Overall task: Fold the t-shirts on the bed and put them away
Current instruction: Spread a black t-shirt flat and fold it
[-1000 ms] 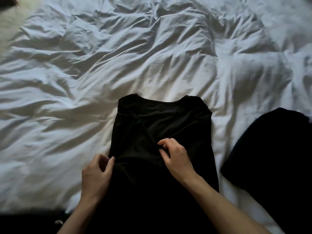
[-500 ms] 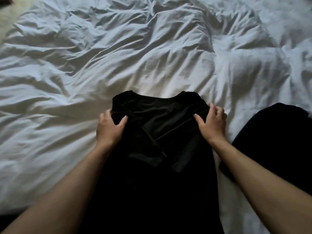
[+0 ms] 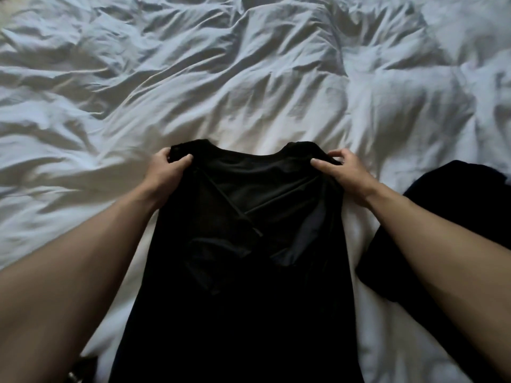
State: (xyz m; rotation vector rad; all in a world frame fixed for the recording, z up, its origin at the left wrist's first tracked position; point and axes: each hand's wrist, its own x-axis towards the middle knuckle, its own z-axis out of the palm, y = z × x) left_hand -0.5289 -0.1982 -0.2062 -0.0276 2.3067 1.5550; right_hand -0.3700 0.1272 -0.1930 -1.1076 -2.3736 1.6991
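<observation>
A black t-shirt (image 3: pixel 249 244) lies lengthwise on the white bed (image 3: pixel 221 92), collar end away from me, with both sides folded in over its middle. My left hand (image 3: pixel 166 168) pinches the shirt's far left shoulder corner between thumb and fingers. At the far right shoulder corner, my right hand (image 3: pixel 343 172) grips the cloth the same way. The shirt's near end runs out of view at the bottom.
A second dark garment (image 3: pixel 448 230) lies on the bed to the right, partly under my right forearm. The rumpled white duvet stretches away on the far side and to the left. A small dark object (image 3: pixel 80 369) shows at the bottom left edge.
Both hands have moved from the shirt's middle up along its sides to the shoulder corners and taken hold of them. The view has shifted slightly forward.
</observation>
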